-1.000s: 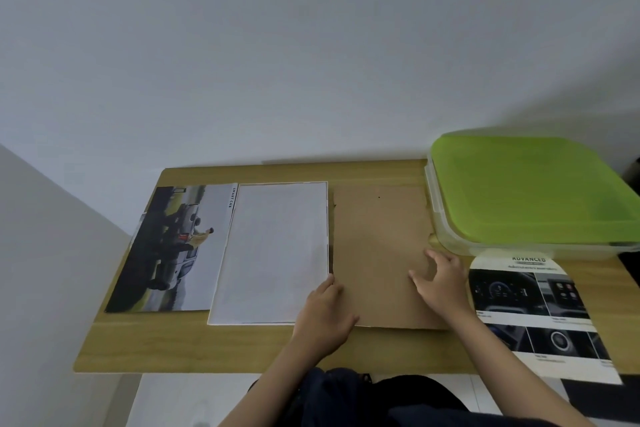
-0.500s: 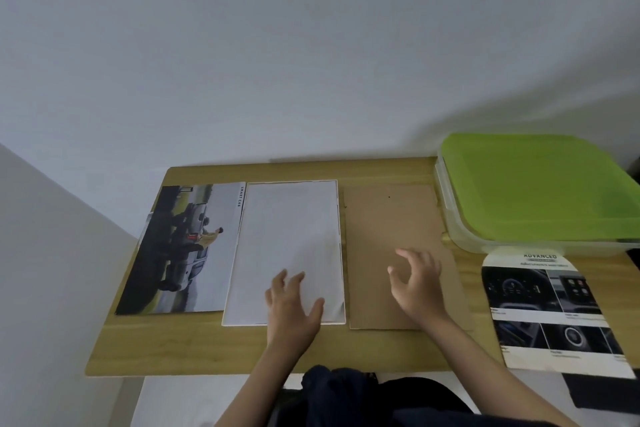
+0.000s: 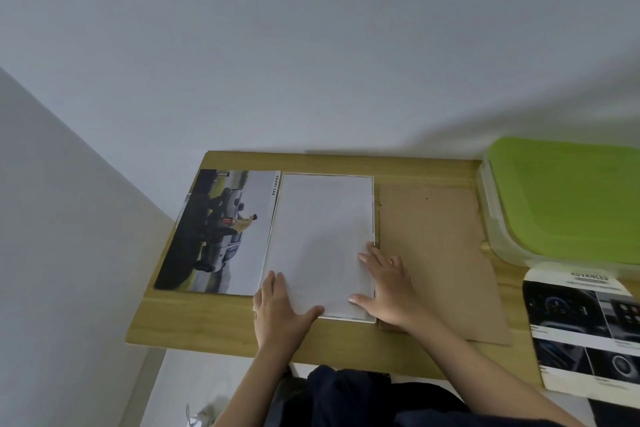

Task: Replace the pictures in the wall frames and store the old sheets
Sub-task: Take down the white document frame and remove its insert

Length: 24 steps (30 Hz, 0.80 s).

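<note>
So right now we've got both hands flat on the white sheet (image 3: pixel 320 243): left hand (image 3: pixel 278 314) sits on its near left corner with the fingers (image 3: pixel 273 282) straight and the thumb stretched along the near edge, and right hand (image 3: pixel 388 282) covers the near right corner, fingers (image 3: pixel 369 255) spread and relaxed, thumb lying on the paper. Nothing is pinched or curled around; both just press down. The sheet lies in a thin white frame border, and the right palm spills over that border onto the brown backing board (image 3: pixel 436 253) just beside it. On the other side the car picture (image 3: pixel 221 232) touches the sheet's left edge. Farther right, the green-lidded box (image 3: pixel 568 198) is at the board's far right edge, and a printed dashboard sheet (image 3: pixel 585 329) hangs over the near edge of the surface (image 3: pixel 194 326). Bare wood runs along the near edge on our left. Compared with half a second ago, the right hand came off the board and over to the sheet, and the left slid to the corner.
</note>
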Each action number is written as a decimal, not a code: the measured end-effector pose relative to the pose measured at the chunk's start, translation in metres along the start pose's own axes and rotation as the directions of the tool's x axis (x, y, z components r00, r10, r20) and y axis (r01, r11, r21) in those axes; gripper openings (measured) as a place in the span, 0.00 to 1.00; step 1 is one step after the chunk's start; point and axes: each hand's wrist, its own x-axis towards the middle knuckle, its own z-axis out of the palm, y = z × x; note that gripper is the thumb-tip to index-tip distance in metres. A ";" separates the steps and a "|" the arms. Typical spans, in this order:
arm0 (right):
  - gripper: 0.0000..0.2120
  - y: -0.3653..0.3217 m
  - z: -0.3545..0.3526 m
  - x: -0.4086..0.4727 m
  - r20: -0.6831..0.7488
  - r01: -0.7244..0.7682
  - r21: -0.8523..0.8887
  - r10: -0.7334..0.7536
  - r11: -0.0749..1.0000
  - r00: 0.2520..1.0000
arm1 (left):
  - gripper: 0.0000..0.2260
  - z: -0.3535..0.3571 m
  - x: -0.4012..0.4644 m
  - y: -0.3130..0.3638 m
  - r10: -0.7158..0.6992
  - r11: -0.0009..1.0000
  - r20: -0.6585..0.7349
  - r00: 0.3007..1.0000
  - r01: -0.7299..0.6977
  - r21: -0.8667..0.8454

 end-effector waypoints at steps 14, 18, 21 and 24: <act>0.40 0.002 0.004 -0.006 -0.052 0.025 0.137 -0.018 0.990 0.998 | 0.38 -0.008 0.016 -0.004 -0.004 0.991 -0.021 1.000 0.007 0.131; 0.44 0.007 0.001 -0.008 -0.001 0.023 0.143 -0.023 0.990 1.000 | 0.38 -0.008 0.014 -0.004 0.005 0.990 -0.041 0.999 0.001 0.144; 0.45 0.009 0.000 -0.008 0.018 0.024 0.144 -0.027 0.989 0.999 | 0.38 -0.008 0.014 -0.004 0.005 0.989 -0.043 0.999 0.001 0.147; 0.44 0.009 0.001 -0.008 0.003 0.034 0.121 -0.035 0.992 0.999 | 0.36 -0.009 0.015 -0.003 0.005 0.992 -0.039 0.999 0.000 0.129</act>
